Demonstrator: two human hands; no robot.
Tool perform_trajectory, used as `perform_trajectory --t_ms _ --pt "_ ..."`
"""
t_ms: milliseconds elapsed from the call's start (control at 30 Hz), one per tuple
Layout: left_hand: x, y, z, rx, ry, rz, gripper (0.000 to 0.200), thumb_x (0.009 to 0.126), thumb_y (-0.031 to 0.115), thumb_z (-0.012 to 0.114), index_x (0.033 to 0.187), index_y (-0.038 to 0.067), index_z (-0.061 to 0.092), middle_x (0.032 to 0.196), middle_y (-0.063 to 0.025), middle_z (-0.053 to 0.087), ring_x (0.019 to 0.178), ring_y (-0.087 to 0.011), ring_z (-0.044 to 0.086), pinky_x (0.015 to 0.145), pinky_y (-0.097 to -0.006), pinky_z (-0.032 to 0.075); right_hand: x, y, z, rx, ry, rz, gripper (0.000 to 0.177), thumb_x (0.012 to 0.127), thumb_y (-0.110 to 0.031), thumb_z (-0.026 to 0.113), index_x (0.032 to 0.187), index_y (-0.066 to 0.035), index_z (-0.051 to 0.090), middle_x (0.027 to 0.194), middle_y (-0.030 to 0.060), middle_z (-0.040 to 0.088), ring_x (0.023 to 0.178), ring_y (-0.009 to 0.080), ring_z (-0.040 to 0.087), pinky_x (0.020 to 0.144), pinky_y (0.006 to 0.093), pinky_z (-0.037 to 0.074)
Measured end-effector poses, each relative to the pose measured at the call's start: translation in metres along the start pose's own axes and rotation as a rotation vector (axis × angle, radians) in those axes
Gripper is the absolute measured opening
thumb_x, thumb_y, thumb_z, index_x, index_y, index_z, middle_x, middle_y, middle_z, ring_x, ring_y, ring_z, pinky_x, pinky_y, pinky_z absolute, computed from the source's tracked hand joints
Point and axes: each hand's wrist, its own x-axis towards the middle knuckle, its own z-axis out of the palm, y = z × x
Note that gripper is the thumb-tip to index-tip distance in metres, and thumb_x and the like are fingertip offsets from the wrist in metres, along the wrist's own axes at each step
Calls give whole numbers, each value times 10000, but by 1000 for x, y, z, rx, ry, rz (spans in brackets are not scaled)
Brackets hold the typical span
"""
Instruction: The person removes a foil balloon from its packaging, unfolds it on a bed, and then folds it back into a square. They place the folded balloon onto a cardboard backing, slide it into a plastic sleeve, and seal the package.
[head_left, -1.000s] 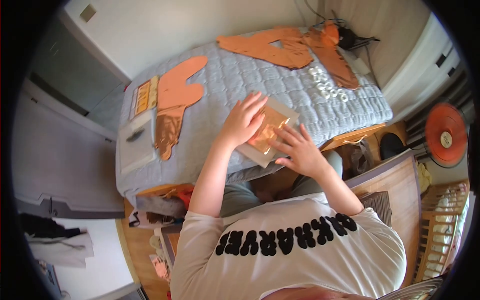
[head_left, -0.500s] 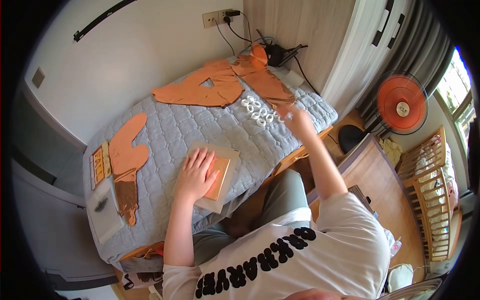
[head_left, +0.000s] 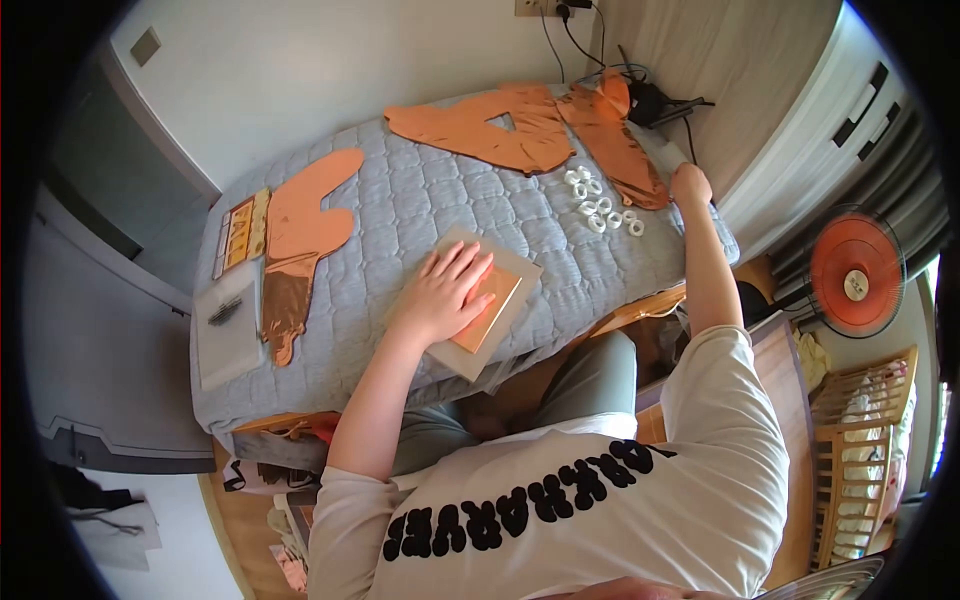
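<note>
My left hand (head_left: 452, 292) lies flat with fingers spread on a flat copper-coloured packet (head_left: 494, 312). Under the packet is a larger grey-beige sheet (head_left: 520, 268) on the quilted bed. My right hand (head_left: 691, 186) reaches to the bed's far right corner. Its fingers look curled in beside a whitish, see-through sheet (head_left: 668, 156) and the end of a long copper foil piece (head_left: 622, 150); what they hold, if anything, is hidden. Several small white rings or rolls (head_left: 598, 207) lie just left of that hand. A large copper foil shape (head_left: 470, 130) lies further back.
Another copper foil shape (head_left: 308, 225) lies at the left, beside a printed packet (head_left: 242, 235) and a clear bag with dark thin pieces (head_left: 228, 315). Cables and a black device (head_left: 648, 103) sit in the back corner. A fan (head_left: 856, 272) and wooden crib (head_left: 862, 440) stand at the right.
My right hand has moved from beside the white rings to the bed's far right corner. My left hand stays on the packet. The view has turned, shifting the bed rightward and up.
</note>
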Motion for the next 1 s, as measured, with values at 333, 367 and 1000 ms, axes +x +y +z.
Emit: perform_trajectory --t_ms 333,367,1000 --pt "-1 2 -3 40 -35 -9 866 914 696 556 1580 176 366 1656 -100 307 1538 -300 256 1247 -509 208 16 25 26 -19 16 -80 291 955 -249 558 1027 -15 716 1106 215 714 1066 401 669 907 515 536" --pt "-1 0 1 35 -38 -10 866 914 696 556 1580 176 366 1656 -100 307 1538 -300 256 1247 -509 208 18 28 30 -14 -6 -89 282 951 -245 570 1028 -14 711 1102 217 714 1074 400 665 913 517 532" --pt "-2 -3 8 7 31 10 1023 816 815 564 1562 136 395 1646 -108 330 1530 -303 276 1245 -518 203 -4 -8 -15 8 -13 -8 351 898 -291 684 1224 -159 680 1226 132 696 1167 334 645 956 450 530"
